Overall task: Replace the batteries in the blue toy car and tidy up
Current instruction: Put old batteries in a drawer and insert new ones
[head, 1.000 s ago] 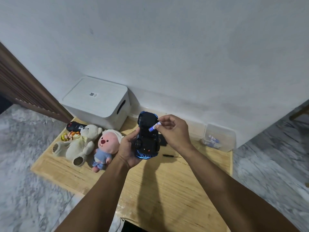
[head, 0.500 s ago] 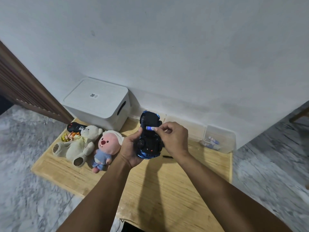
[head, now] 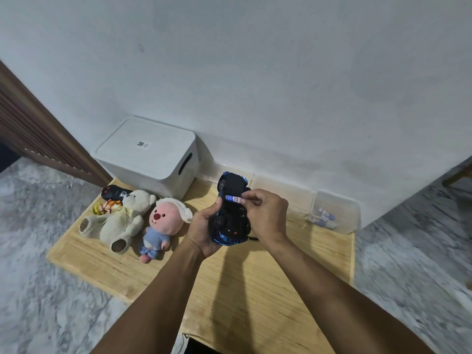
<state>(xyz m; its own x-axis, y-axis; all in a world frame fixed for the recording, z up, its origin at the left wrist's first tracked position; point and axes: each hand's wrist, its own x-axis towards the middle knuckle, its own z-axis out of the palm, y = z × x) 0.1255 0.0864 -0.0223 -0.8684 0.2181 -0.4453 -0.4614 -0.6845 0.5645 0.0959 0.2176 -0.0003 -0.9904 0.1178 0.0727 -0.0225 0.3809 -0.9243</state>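
Since the earlier frames the battery (head: pixel 233 199) has been brought down from above the car and is now laid crosswise against the black underside of the blue toy car (head: pixel 231 215), near the middle of the frame. It is pinched at its right end by the thumb and fingertips of the right hand (head: pixel 265 213), curled closely round it. The car is held belly-up and lifted off the surface, cradled in the left hand (head: pixel 204 231), whose fingers wrap its left flank with the thumb resting by the battery's free end. Whether the battery is already seated in its bay cannot be told.

The car is judged light, rigid and rather glossy, so it is best gripped across the body between the wheels, as it is now. The battery is judged small, smooth and apt to roll or slip; it is best pinched at one end so that the other can be pressed in first.

Just right of centre, a clear tub (head: pixel 334 213) with more batteries inside stands on the wooden surface (head: pixel 255 290). To the left lie a pink plush (head: pixel 163 223), a cream teddy bear (head: pixel 122 221) and a small figurine (head: pixel 106 206). A white lidded box (head: pixel 153 157) stands against the wall in the upper left.
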